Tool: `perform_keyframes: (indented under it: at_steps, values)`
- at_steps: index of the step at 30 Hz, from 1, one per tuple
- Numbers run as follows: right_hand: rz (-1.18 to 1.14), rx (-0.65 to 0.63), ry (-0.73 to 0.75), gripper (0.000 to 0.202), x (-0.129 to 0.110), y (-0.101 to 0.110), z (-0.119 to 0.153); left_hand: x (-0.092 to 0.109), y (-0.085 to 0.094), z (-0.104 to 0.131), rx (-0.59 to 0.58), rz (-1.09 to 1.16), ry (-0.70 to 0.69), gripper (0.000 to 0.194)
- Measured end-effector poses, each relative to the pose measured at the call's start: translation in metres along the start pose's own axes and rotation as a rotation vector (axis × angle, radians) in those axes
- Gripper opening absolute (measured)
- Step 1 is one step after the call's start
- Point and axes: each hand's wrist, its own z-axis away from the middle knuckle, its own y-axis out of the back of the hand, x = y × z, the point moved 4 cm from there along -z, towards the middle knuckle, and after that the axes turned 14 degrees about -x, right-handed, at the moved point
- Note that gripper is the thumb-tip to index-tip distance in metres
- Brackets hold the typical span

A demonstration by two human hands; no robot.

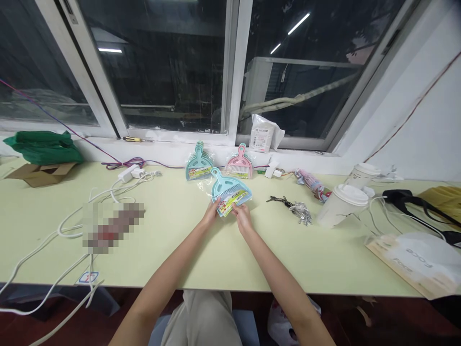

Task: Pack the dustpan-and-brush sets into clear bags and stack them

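Note:
Between my two hands is a light blue mini dustpan and brush set point(230, 187) in clear wrap, with a yellow label across its wide end. My left hand point(212, 211) grips its lower left edge. At the lower right edge, my right hand point(242, 215) pinches it near the label. The handle with its hole points away from me, tilted left. Behind it, a stack of teal dustpan sets point(199, 163) leans by the window sill. To the right of that stack is a pink dustpan set point(240, 162), also wrapped.
Right of my hands lie keys point(300, 211), a folded umbrella point(312, 185), a lidded paper cup point(342, 206) and a tissue pack point(418, 262). White cables point(68, 226) and a power strip point(131, 173) spread over the left side. A cardboard box point(43, 174) sits far left.

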Motion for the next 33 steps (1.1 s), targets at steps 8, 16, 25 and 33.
perform_keyframes:
  at_steps: [8, 16, 25, 33]
  values:
    - [-0.058, 0.047, 0.101, 0.036, 0.005, -0.002, 0.002, 0.005, -0.003, 0.005, 0.139, -0.248, -0.166, 0.065]
    - [-0.099, 0.055, 0.08, 0.032, -0.003, 0.013, -0.01, -0.004, 0.001, 0.008, 0.183, -0.234, -0.195, 0.057]
    - [-0.145, 0.191, 0.029, 0.024, -0.005, 0.04, -0.021, -0.005, -0.013, 0.014, 0.119, -0.269, -0.206, 0.061]
    - [-0.066, -0.054, 0.024, 0.032, -0.013, 0.023, -0.018, -0.002, -0.003, 0.015, 0.154, -0.256, -0.191, 0.068]
